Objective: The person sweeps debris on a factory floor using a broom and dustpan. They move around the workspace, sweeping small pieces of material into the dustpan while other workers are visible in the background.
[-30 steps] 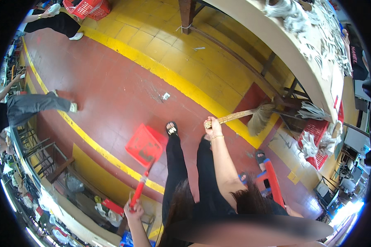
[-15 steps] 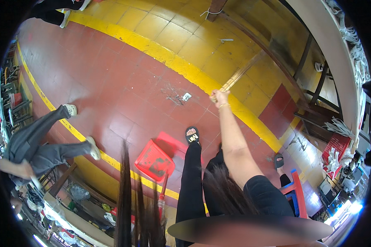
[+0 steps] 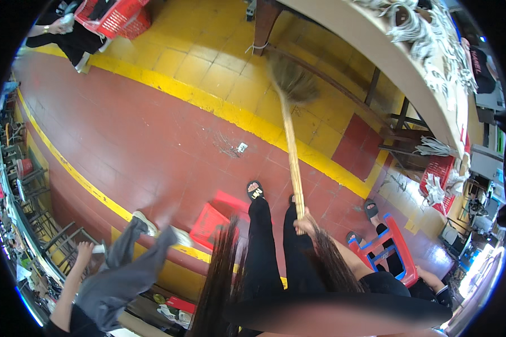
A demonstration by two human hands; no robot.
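Broom (image 3: 291, 147) is slanting toward the table (image 3: 382, 45), fanned bristles (image 3: 295, 81) blurring near it; the right hand (image 3: 306, 222) is clasping the pale, ribbed handle (image 3: 293, 160) near its end, probably for reach. Boxy red dustpan (image 3: 207, 224) is sitting farther from the table; I cannot tell the left hand's unseen grip.

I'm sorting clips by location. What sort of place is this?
Probably a workshop or small factory floor: a yellow line edges the red walkway, and pale strips lie heaped on a long table.
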